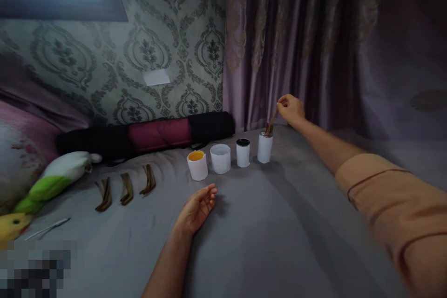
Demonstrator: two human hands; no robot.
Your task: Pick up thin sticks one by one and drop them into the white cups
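Several white cups stand in a row on the grey bedsheet (279,223). The rightmost cup (264,148) holds brown wooden sticks (269,126). My right hand (290,109) is stretched out above it, fingers pinched on the top of one stick that reaches into the cup. Left of it stand a cup with a black inside (243,152), a wider white cup (220,158) and a cup with an orange inside (197,165). My left hand (198,209) rests palm up on the sheet in front of the cups, fingers loosely curled and holding nothing.
Three small bundles of brown sticks (125,189) lie on the sheet at the left. A green and white plush toy (57,178) lies further left. A black and maroon rolled bag (153,136) runs along the patterned wall. Purple curtains (314,42) hang behind the cups.
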